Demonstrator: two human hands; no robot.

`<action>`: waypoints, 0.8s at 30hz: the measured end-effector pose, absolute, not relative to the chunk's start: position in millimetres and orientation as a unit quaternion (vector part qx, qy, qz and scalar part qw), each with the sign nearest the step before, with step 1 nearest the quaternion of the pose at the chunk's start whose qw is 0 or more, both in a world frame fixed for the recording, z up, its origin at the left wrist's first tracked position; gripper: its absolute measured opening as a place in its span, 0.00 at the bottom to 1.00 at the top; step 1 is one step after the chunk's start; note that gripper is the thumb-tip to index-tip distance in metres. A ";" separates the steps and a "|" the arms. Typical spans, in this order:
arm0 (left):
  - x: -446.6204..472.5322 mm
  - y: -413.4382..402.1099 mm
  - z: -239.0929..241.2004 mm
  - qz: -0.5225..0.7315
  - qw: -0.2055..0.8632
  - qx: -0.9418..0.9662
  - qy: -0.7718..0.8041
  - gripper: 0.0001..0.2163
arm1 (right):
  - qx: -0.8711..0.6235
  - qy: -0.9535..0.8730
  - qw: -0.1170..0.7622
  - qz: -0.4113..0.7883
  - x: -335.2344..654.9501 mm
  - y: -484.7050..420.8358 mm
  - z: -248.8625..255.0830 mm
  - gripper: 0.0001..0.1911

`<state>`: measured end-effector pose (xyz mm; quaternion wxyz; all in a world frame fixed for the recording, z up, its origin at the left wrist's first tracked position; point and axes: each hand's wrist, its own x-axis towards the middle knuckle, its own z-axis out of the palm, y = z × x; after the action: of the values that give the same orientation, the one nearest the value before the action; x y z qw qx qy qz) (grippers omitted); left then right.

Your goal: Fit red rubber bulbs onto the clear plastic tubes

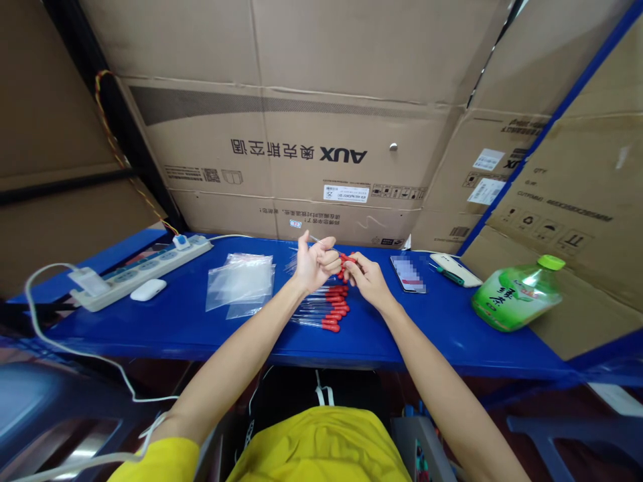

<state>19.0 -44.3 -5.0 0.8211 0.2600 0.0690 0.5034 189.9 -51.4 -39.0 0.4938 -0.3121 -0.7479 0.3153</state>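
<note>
A person's left hand [319,260] curls closed around what looks like a slim clear stem, while the thumb and fingers of the right hand [366,278] pinch narrowly at a cluster of red-bulbed droppers [346,260] gathered between the two; how many are held cannot be told. Just below, more loose droppers [330,327] lie in a column on the blue table [442,335], bulbs to the right, clear stems to the left.

The handling appears to be partway along: some pieces are gathered in the fingers, those below are not yet picked up, and the clear plastic bags [241,284] to the left lie flat, seemingly unfilled. No filled bag is in sight.

Farther out, a phone [408,274] with a blurred-out screen lies to the right, short of a green-labelled bottle [515,298] whose Chinese lettering is too small to read surely. Behind the hands, a cardboard panel [311,53] carries "AUX" and "奥克斯空调" upside down, with a white sticker too fine to make out; the carton at far right [577,161] shows "QTY" above handling symbols.
</note>
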 end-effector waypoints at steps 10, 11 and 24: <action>21.3 -44.4 -7.4 0.503 0.818 0.271 0.063 0.25 | -0.322 -0.771 0.488 0.252 191.3 -52.5 -39.7 0.19; 21.7 -44.8 -7.3 0.504 0.819 0.268 0.065 0.25 | -0.323 -0.771 0.491 0.247 191.2 -53.0 -39.7 0.19; 24.0 -45.3 -9.0 0.500 0.819 0.274 0.065 0.25 | -0.311 -0.764 0.505 0.255 188.8 -53.9 -40.6 0.18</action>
<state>24.0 -45.3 -9.0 0.8190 0.2740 0.0646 0.5000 188.8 -53.9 -40.6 0.5050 -0.3110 -0.7639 0.2545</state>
